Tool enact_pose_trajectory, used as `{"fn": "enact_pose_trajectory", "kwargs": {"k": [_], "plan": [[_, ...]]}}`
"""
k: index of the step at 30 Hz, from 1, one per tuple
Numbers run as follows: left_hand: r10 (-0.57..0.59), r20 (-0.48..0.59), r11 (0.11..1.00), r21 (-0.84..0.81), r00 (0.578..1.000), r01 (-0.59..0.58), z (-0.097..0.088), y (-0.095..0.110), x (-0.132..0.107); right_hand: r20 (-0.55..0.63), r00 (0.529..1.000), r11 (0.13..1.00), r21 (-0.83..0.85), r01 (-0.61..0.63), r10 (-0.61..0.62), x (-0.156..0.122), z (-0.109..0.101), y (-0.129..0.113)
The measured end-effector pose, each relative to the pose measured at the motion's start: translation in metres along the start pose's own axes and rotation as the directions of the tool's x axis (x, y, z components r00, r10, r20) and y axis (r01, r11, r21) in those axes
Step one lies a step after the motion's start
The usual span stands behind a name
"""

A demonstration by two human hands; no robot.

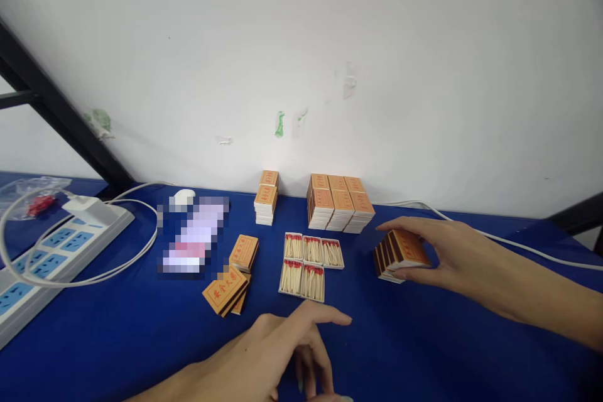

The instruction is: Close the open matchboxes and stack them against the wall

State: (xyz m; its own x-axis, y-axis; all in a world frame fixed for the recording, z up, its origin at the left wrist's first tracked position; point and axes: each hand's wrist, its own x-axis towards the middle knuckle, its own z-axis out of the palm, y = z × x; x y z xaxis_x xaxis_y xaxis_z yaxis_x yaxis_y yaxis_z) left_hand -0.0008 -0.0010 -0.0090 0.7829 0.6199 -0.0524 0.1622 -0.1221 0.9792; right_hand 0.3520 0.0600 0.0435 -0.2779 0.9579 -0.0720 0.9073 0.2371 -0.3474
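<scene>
My right hand (438, 254) is closed around a stack of matchboxes (409, 248) on the right of the blue table, thumb at the near side and fingers at the far side. The stack leans a little, its dark striking strips showing. In the front middle, my left hand (287, 352) has its index finger stretched out and the others bent down, apart from one another, with nothing visible in them. Just beyond it lie several open trays of red-tipped matches (302, 279), set in two rows. Left of these is a loose pile of orange matchbox sleeves (228, 289).
Against the white wall stand a large block of stacked matchboxes (336, 201) and a narrower stack (266, 201). To the left lie a blurred-out flat object (198, 235), a white mouse-like item (184, 196) and a power strip (61, 245) with a looping white cable (146, 245).
</scene>
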Motion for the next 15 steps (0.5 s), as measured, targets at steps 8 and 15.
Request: {"fn": "enact_pose_trajectory", "kwargs": {"k": [8,15], "plan": [[0.035,-0.012,0.999,0.036,0.999,-0.035,-0.001,0.0,-0.001,-0.038,0.999,0.999,0.027,-0.021,0.022,-0.001,-0.006,-0.006],[0.021,-0.018,1.0,0.022,1.0,-0.021,0.0,-0.002,-0.002,-0.117,0.993,0.998,0.057,0.026,-0.019,-0.005,-0.032,-0.042]]}}
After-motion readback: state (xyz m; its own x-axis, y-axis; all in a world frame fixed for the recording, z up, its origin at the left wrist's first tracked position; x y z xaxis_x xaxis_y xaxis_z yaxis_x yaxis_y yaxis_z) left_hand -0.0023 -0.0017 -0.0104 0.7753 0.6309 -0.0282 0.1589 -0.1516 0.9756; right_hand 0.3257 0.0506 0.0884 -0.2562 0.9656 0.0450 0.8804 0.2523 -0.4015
